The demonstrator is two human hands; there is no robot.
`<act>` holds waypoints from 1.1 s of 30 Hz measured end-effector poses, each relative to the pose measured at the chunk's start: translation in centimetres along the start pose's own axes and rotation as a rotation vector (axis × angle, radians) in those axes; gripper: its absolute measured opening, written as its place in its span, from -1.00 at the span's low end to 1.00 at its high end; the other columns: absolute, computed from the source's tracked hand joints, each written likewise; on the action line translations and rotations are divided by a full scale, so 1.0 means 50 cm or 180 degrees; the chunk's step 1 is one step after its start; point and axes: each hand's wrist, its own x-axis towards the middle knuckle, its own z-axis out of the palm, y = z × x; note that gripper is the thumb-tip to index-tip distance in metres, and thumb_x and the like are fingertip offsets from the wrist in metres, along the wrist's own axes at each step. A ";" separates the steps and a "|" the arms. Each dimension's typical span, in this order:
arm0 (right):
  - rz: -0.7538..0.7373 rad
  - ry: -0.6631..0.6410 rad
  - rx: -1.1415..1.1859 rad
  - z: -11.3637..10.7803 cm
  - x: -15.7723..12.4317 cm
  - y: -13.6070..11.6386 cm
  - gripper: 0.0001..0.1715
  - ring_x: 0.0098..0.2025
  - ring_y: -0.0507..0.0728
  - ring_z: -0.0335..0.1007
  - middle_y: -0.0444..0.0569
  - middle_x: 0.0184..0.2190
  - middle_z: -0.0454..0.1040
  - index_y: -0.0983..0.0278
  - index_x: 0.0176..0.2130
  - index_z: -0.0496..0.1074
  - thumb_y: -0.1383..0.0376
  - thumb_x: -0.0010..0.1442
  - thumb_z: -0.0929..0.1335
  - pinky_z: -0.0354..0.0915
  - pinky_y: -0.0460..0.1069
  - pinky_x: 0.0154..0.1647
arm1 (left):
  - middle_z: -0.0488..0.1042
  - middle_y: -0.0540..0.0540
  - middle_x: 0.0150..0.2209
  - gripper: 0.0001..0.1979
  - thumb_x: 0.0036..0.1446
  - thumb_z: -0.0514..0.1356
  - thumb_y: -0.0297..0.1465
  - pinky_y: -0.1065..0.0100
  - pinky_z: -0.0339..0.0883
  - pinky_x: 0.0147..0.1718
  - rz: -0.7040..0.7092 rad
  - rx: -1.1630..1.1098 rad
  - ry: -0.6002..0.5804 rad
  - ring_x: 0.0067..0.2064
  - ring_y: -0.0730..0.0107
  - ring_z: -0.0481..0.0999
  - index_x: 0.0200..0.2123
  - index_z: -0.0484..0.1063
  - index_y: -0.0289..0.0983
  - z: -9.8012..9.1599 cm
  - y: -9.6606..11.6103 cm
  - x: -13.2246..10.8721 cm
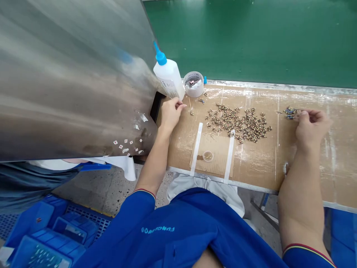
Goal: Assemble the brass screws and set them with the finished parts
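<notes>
My left hand [170,112] is closed in a pinch at the foot of a white squeeze bottle [169,77] with a blue nozzle. Whatever its fingertips hold is too small to make out. Just right of them a thin stick [190,103] points down to one small brass-coloured part. My right hand [312,124] has its fingers drawn together at a small cluster of parts with blue bits [290,112]; anything between its fingertips is hidden. Between the hands spreads a large pile of small brass-coloured metal parts [252,126].
A tape roll [193,85] with scraps inside stands beside the bottle. A small clear dish [208,156] sits on taped cardboard [217,143]. A steel panel [83,82] walls off the left, and a green surface [251,41] lies beyond. Blue bins [47,243] are below left.
</notes>
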 end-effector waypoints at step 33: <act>-0.2502 -0.4679 0.0783 0.075 -0.310 -0.086 -0.69 -0.25 0.10 0.45 0.00 -0.26 0.53 0.22 -0.24 0.63 0.09 0.41 0.39 0.33 0.01 -0.24 | 0.60 -0.09 -0.35 -0.62 0.11 0.38 -0.08 0.39 0.33 -0.31 0.0831 -0.2311 -0.1189 -0.35 0.44 0.46 -0.32 0.59 -0.33 0.149 0.057 -0.072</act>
